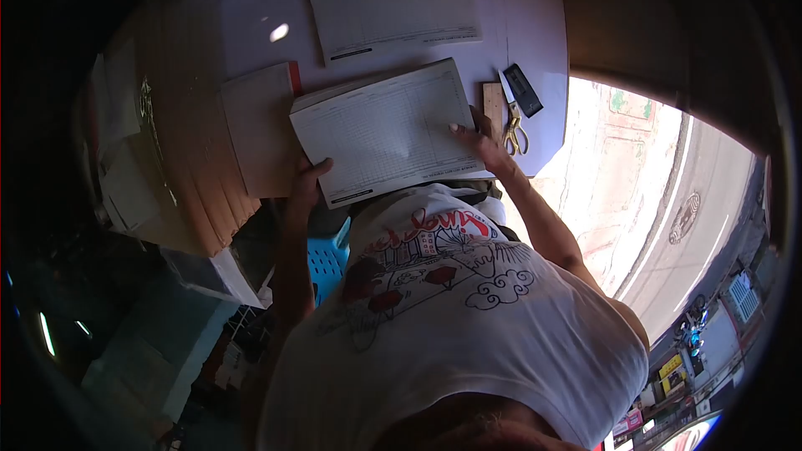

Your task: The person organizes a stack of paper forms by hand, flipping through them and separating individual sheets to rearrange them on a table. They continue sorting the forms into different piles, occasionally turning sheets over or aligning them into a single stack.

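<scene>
A thick stack of printed forms (384, 129) with table grids lies tilted at the near edge of the white table. My left hand (311, 181) grips its lower left side, thumb on top and fingers hidden beneath. On its right side, my right hand (483, 142) is closed around the edge, with the thumb lying over the top sheet. Farther back rests a second stack of forms (393, 4). Close to my right hand are a wooden block (493, 108), scissors (514, 121) with gold-coloured handles and a black rectangular object (523, 90).
Left of the stack sits a pale sheet or folder (263, 125) with a red edge. Brown cardboard (188, 134) stands along the table's left side. A blue plastic stool or basket (327, 259) is below. At right, the table edge borders a bright street (693, 200).
</scene>
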A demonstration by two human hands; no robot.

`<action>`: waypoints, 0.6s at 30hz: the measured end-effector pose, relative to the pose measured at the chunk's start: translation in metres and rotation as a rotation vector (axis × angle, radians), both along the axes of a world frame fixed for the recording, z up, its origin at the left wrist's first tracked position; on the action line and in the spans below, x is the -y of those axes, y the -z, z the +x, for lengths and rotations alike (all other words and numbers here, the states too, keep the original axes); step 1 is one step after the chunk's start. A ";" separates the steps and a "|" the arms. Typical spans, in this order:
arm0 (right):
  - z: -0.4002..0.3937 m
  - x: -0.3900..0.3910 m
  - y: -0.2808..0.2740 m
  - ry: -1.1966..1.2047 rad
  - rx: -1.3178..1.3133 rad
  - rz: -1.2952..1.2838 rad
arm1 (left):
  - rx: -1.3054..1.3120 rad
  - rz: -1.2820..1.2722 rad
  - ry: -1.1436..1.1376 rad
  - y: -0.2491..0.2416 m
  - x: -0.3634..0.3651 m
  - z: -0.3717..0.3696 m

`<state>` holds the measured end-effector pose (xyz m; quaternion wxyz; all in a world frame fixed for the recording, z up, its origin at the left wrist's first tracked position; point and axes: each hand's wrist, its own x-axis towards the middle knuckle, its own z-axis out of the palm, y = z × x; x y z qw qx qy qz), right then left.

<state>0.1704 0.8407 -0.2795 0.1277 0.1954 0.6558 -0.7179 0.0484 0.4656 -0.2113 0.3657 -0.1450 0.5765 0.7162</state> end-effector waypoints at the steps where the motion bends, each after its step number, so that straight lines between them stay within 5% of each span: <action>1: -0.002 0.003 0.009 -0.016 -0.015 0.047 | 0.030 -0.062 0.021 0.022 0.005 0.005; 4: -0.011 0.013 -0.026 -0.008 -0.009 -0.009 | 0.060 -0.134 0.038 0.053 0.008 0.019; 7: -0.018 0.037 -0.060 -0.019 0.087 0.265 | 0.154 -0.153 0.048 0.024 0.014 0.004; 8: -0.013 0.036 -0.059 -0.087 0.120 0.400 | 0.079 -0.267 0.131 0.015 0.009 -0.002; 11: -0.031 0.026 -0.057 -0.285 0.213 0.778 | -0.707 -1.188 0.471 0.013 0.009 0.005; 12: -0.049 0.018 -0.079 -0.354 0.265 0.882 | -0.378 -1.320 0.616 -0.040 -0.016 -0.022; 13: -0.062 0.010 -0.098 -0.421 0.321 0.986 | -0.517 -1.274 0.552 -0.053 -0.019 -0.037; 15: -0.099 -0.012 -0.101 -0.136 0.045 1.059 | -0.770 -1.167 0.427 -0.058 -0.024 -0.066; 18: -0.175 -0.041 -0.065 0.183 -0.057 0.890 | -0.721 -0.942 0.243 -0.032 -0.050 -0.142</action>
